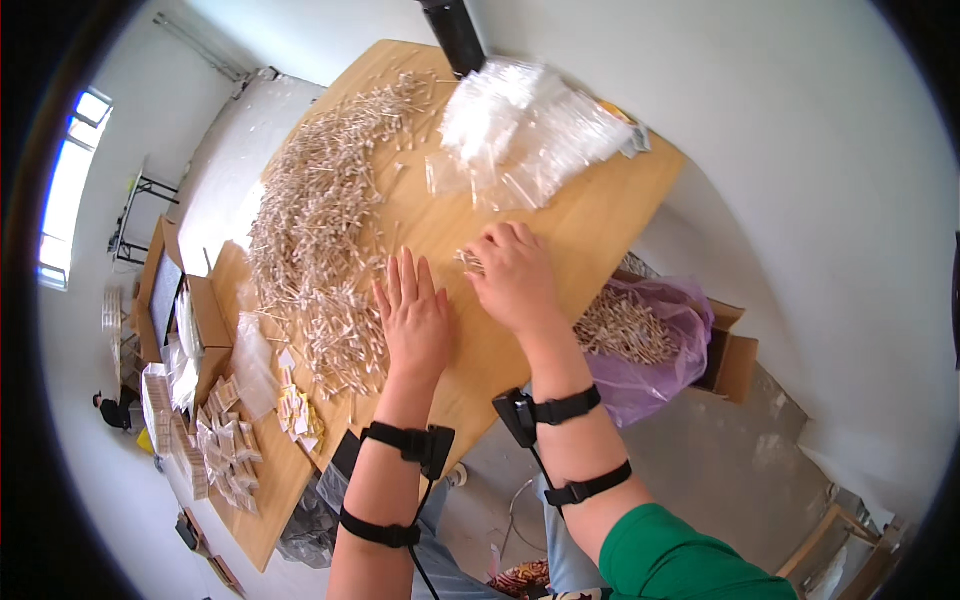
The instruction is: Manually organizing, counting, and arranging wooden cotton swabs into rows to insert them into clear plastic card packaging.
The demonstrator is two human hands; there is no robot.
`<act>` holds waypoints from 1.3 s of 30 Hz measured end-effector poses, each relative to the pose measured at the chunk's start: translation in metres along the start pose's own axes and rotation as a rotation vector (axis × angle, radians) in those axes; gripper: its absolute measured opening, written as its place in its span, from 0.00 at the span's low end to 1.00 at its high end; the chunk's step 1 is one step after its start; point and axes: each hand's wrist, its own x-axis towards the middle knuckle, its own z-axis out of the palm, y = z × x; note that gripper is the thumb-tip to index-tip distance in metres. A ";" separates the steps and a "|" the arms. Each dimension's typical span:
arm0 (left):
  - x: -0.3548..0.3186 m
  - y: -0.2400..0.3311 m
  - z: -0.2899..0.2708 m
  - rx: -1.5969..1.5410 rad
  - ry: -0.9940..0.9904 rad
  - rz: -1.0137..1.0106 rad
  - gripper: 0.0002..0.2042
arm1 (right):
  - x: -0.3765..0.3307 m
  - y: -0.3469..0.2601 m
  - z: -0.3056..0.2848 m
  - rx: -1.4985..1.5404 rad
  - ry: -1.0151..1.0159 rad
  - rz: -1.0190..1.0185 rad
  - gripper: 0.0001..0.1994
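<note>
A long heap of cotton swabs (pixel 315 215) with pale sticks and white tips covers the left half of the wooden table (pixel 560 225). Beside the heap's near right edge, my left hand (pixel 415 318) lies palm down with its fingers stretched out, nothing in it. To its right, my right hand (pixel 515 275) curls around a small bunch of cotton swabs (pixel 468 260), whose ends poke out on the left of the fingers. The palm side of that hand is hidden. Black straps with small boxes circle both my forearms.
Clear plastic bags (pixel 530 125) lie in a pile at the far right, near a black cylinder (pixel 455 38). Below the right edge, a purple bag (pixel 665 365) of swabs sits in a cardboard box. Filled packets (pixel 228 450) and yellow-white slips (pixel 298 412) lie at the left.
</note>
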 end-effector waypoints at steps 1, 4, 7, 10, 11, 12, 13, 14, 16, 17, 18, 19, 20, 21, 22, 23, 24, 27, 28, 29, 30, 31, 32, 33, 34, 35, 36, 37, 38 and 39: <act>-0.009 0.001 -0.003 -0.054 0.007 0.019 0.26 | -0.001 0.000 -0.001 0.003 0.001 0.005 0.15; -0.039 0.025 0.006 -0.183 0.029 -0.024 0.25 | -0.002 -0.002 0.007 0.040 0.027 0.026 0.15; -0.054 0.044 0.012 -0.296 0.099 0.006 0.25 | -0.011 0.008 0.005 -0.002 0.017 0.016 0.17; -0.058 0.046 0.012 -0.358 0.144 -0.035 0.24 | -0.012 0.007 0.006 -0.076 0.046 -0.103 0.17; -0.057 0.044 0.012 -0.370 0.144 -0.060 0.24 | -0.012 0.006 0.006 -0.051 0.031 -0.127 0.14; -0.056 0.043 0.012 -0.383 0.144 -0.084 0.24 | -0.011 0.006 0.006 -0.028 0.016 -0.149 0.11; -0.053 0.041 0.012 -0.387 0.142 -0.081 0.24 | -0.009 0.005 0.007 -0.033 0.015 -0.146 0.11; -0.050 0.040 0.013 -0.375 0.150 -0.080 0.23 | -0.008 0.007 0.010 -0.002 0.034 -0.129 0.10; -0.051 0.042 0.015 -0.374 0.153 -0.075 0.23 | -0.011 0.011 0.011 0.017 0.050 -0.108 0.09; -0.050 0.042 0.016 -0.372 0.149 -0.084 0.23 | -0.011 0.013 0.011 0.043 0.067 -0.106 0.08; -0.050 0.044 0.017 -0.372 0.146 -0.092 0.23 | -0.012 0.016 0.010 0.066 0.083 -0.104 0.08; -0.049 0.044 0.015 -0.372 0.150 -0.092 0.23 | -0.011 0.015 0.008 0.066 0.085 -0.107 0.08; -0.049 0.045 0.013 -0.368 0.146 -0.097 0.23 | -0.012 0.017 0.005 0.080 0.071 -0.113 0.07; -0.049 0.046 0.011 -0.366 0.142 -0.102 0.23 | -0.013 0.019 0.001 0.093 0.056 -0.119 0.07; -0.050 0.045 0.012 -0.374 0.137 -0.101 0.23 | -0.017 0.021 -0.001 0.086 0.051 -0.115 0.07; -0.050 0.043 0.012 -0.371 0.150 -0.103 0.23 | -0.021 0.024 -0.003 0.051 0.079 -0.135 0.06; -0.050 0.040 0.013 -0.369 0.162 -0.104 0.23 | -0.025 0.027 -0.006 0.016 0.107 -0.155 0.06; -0.049 0.039 0.015 -0.351 0.174 -0.100 0.23 | -0.047 0.037 -0.027 0.001 0.132 -0.137 0.05; -0.048 0.046 0.019 -0.373 0.164 -0.102 0.23 | -0.058 0.046 -0.039 -0.025 0.121 -0.134 0.05; -0.048 0.047 0.019 -0.385 0.161 -0.100 0.23 | -0.068 0.049 -0.050 -0.054 0.140 -0.114 0.04; -0.048 0.049 0.020 -0.376 0.166 -0.102 0.23 | -0.077 0.051 -0.060 -0.083 0.158 -0.094 0.03; -0.047 0.049 0.017 -0.363 0.177 -0.103 0.23 | -0.085 0.051 -0.069 -0.091 0.158 -0.096 0.03; -0.047 0.046 0.016 -0.365 0.175 -0.106 0.23 | -0.094 0.052 -0.074 -0.023 0.183 0.002 0.03; -0.047 0.043 0.015 -0.355 0.171 -0.111 0.23 | -0.104 0.052 -0.079 0.045 0.208 0.100 0.03; -0.048 0.040 0.011 -0.341 0.171 -0.118 0.23 | -0.113 0.055 -0.081 0.047 0.206 0.096 0.03; -0.048 0.043 0.012 -0.355 0.170 -0.118 0.23 | -0.125 0.067 -0.086 0.036 0.157 0.156 0.04; -0.047 0.044 0.012 -0.355 0.167 -0.122 0.23 | -0.136 0.077 -0.090 0.026 0.108 0.215 0.04; -0.048 0.042 0.013 -0.344 0.165 -0.129 0.23 | -0.146 0.082 -0.090 0.027 0.105 0.210 0.04; -0.047 0.043 0.014 -0.348 0.170 -0.135 0.23 | -0.152 0.087 -0.092 -0.030 0.103 0.231 0.05; -0.047 0.044 0.015 -0.352 0.156 -0.129 0.23 | -0.157 0.092 -0.094 -0.084 0.102 0.251 0.05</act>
